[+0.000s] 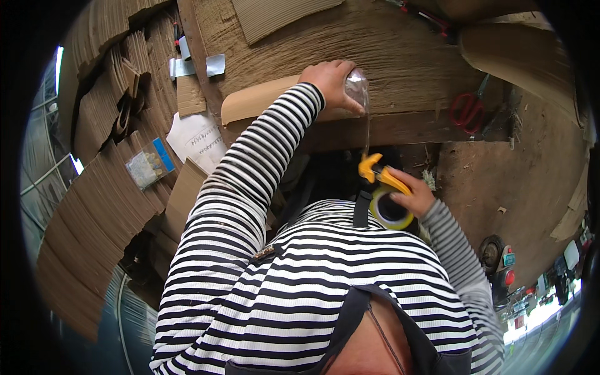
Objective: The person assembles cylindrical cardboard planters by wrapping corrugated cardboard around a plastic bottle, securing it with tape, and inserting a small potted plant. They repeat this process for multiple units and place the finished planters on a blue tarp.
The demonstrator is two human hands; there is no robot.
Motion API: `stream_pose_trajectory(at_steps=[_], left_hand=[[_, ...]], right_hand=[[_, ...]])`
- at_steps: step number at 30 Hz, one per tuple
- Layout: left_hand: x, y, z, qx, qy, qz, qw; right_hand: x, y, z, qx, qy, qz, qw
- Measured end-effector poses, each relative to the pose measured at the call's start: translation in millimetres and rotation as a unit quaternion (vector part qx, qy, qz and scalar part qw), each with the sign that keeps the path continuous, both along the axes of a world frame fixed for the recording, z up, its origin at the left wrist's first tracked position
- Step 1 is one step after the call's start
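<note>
My left hand (331,84) is closed at the workbench's near edge, its thumb and fingers around a clear, shiny, rounded plastic thing (357,86) whose kind I cannot make out. A thin clear strip (367,132) runs from it toward the yellow tape dispenser (392,181). My right hand (415,195) grips that dispenser in front of my body. Its large tape roll (375,211) hangs at the lower side. Beside my left wrist, partly under the sleeve, lies a curved piece of tan cardboard (259,99).
Red-handled scissors (467,112) lie on the brown wooden workbench (406,56) at right. Cardboard stacks (94,231) crowd the left side, with a written-on white paper (199,140) and a small clear packet (149,164). A bicycle or scooter part (494,253) stands at far right.
</note>
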State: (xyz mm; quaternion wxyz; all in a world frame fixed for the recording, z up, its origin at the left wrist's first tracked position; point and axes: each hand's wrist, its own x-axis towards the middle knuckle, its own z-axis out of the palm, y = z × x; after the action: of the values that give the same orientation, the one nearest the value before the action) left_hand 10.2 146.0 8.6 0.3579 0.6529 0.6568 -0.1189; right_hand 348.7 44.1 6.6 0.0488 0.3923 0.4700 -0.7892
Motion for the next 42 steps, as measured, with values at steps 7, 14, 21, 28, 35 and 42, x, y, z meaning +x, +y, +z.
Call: stream_pose_trajectory(at_steps=[7,14,21,28,35,42], left_hand=[[-55.6,39.0,-53.0,-0.016,-0.14,0.079,0.987],[-52.0,-1.8,-3.0,0.15,-0.002,-0.044,0.988],[-111.4,-78.9,-9.4,0.207,0.088,-0.057,0.973],[-296.5,-196.0,-76.2,0.136,0.006,0.25,0.959],[-304.6,-171.0,-82.1,0.144,-0.209,0.335,0.908],[-168.7,-64.1,91.7,0.324,-0.161,0.256,0.896]], right_hand=[[-224.9,35.8,8.7,0.063,0.038,0.331,0.941],[-178.9,-1.3,-17.3,-0.001,-0.013,0.123,0.992],[-71.6,37.5,34.1,0.144,-0.201,0.069,0.966],[-22.0,16.9,60.7,0.115,-0.312,-0.079,0.94],[-24.5,23.1,77.2,0.18,-0.277,-0.055,0.942],[0.5,34.1,68.3,0.211,-0.188,-0.179,0.942]])
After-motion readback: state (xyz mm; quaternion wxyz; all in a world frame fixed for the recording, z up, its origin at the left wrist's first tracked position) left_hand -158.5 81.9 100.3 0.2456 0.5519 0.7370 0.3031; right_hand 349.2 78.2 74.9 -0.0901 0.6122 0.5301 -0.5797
